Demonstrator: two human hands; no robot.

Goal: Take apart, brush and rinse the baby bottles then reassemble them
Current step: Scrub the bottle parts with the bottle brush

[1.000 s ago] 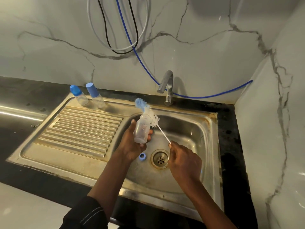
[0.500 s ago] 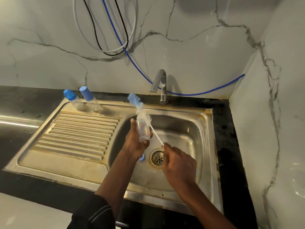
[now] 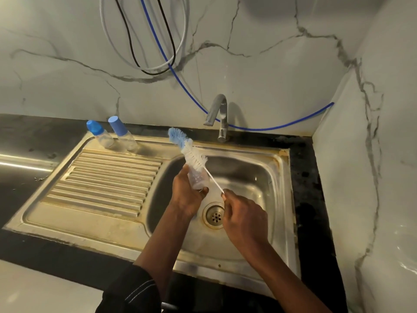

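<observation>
We have slid the blue-and-white bristled bottle brush (image 3: 193,156) further up past the clear plastic baby bottle (image 3: 198,180); more white bristle shows above it.

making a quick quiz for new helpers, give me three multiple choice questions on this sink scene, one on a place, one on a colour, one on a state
1. Where do the two capped bottles stand?
A) in the basin
B) at the back of the drainboard
C) on the black counter, right side

2. What colour is the tip of the brush?
A) blue
B) red
C) green

3. What is the right hand doing?
A) lying flat on the counter
B) turning the tap
C) pinching the brush's thin handle

Answers:
1 B, both stand upright by the drainboard's far edge.
2 A, the tip bristles are blue, the ones below white.
3 C, its fingers pinch the handle while the left hand grips the clear bottle.
</observation>
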